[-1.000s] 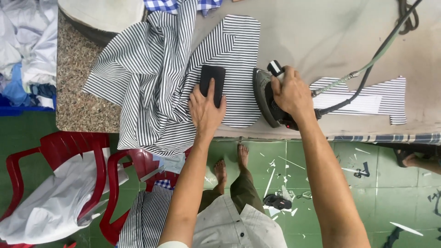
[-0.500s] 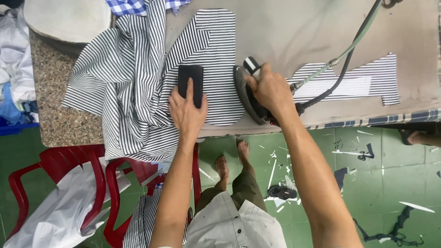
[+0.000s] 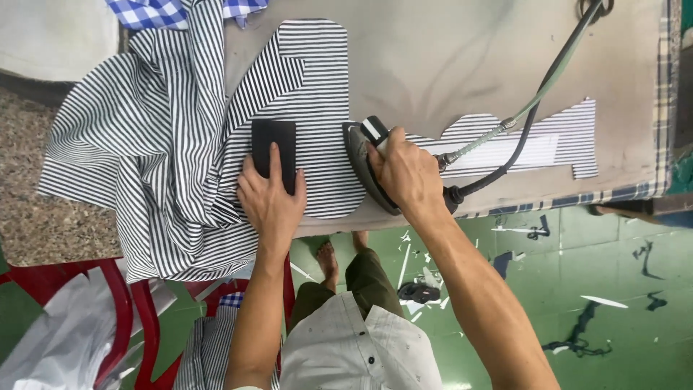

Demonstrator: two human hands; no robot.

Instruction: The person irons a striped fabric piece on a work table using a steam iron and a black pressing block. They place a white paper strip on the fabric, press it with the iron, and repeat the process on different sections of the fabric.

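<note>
A black-and-white striped fabric piece point(image 3: 317, 108) lies flat on the beige ironing table point(image 3: 447, 65). My left hand point(image 3: 271, 198) presses a flat black rectangular block point(image 3: 274, 144) onto it, fingers spread over the block's near end. My right hand point(image 3: 408, 173) grips the handle of a dark electric iron point(image 3: 361, 162), which rests at the striped piece's right edge. The iron's cord and hose point(image 3: 534, 101) run up to the far right. A bunched striped garment point(image 3: 137, 159) hangs over the table's left part.
Another striped strip with a white panel point(image 3: 534, 144) lies right of the iron. Blue checked cloth point(image 3: 155, 11) sits at the far edge. Red plastic chairs point(image 3: 123, 318) with white fabric stand below left. Fabric scraps litter the green floor point(image 3: 592, 289).
The view has shifted and closed in. Both hands stay in their places on the block and the iron, with the iron still at the striped piece's right edge.
</note>
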